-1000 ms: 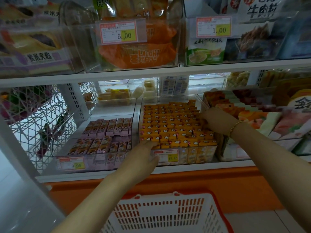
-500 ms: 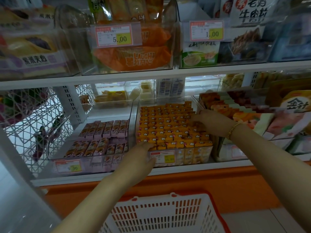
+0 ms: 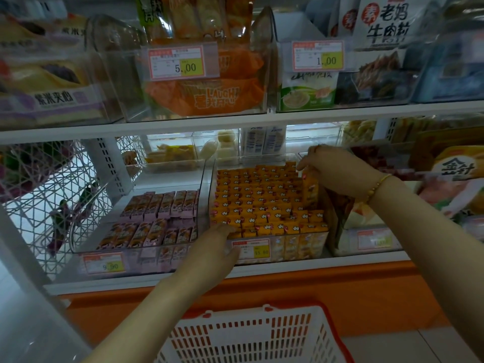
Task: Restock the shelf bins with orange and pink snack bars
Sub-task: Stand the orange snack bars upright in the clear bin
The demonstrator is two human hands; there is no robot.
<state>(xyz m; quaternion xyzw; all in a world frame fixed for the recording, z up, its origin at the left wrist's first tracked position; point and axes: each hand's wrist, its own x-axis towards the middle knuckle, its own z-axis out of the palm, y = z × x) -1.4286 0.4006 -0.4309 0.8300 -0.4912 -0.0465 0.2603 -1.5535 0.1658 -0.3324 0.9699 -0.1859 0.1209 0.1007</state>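
Observation:
A clear bin (image 3: 209, 195) on the lower shelf is packed with upright orange snack bars (image 3: 262, 203). To its left, a second clear bin (image 3: 78, 247) holds two rows of pink snack bars (image 3: 157, 218) with free floor behind them. My left hand (image 3: 212, 247) rests on the orange bin's front left corner, fingers curled over the rim onto the front bars. My right hand (image 3: 330, 171) is at the bin's back right and pinches the top of a raised orange bar (image 3: 310, 188).
A white and red plastic basket (image 3: 251, 336) sits below the shelf, and I see nothing in it. Price tags hang on the bin fronts. Packaged snacks (image 3: 450, 176) crowd the right. The upper shelf (image 3: 235, 121) overhangs closely. A white wire rack (image 3: 47, 195) stands at the left.
My right hand has moved from the right edge of the orange bars toward the bin's back right and lifted one bar partly up. My left hand has stayed at the front rim.

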